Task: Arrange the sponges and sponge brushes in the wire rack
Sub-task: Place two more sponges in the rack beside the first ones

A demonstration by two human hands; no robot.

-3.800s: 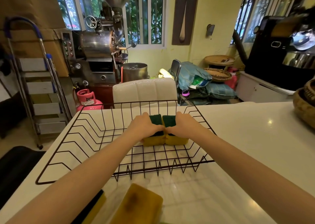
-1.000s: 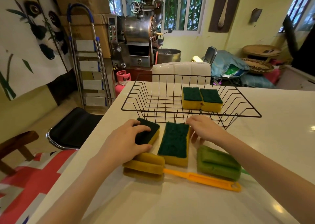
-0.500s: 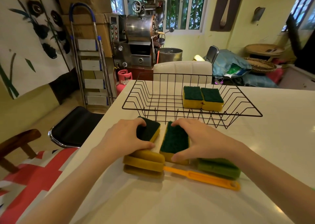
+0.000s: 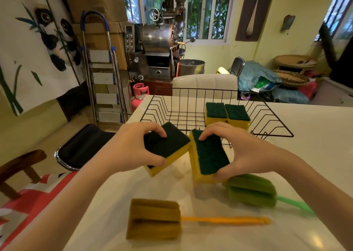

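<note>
Yellow foam sponges point(image 4: 168, 149) point(image 4: 208, 156), green-scoured, pinched in left hand point(image 4: 131, 149) and right hand point(image 4: 240, 151) grip.

2 sponges point(image 4: 227, 115) in wire rack point(image 4: 271, 121); 2 lifted; orange brush point(image 4: 154, 219), green brush point(image 4: 252, 190) on table.

There is one view only, from a wide-angle camera on the person's head, looking forward and down across the white counter point(image 4: 315, 155). It sits close above the two hands point(image 4: 238, 151), whose forearms enter from the bottom corners (straight lines bow toward the edges). The wire rack point(image 4: 172, 115) lies just beyond the hands at mid-frame. Farther off, the view reaches the room's far wall and windows point(image 4: 206, 10).
</note>
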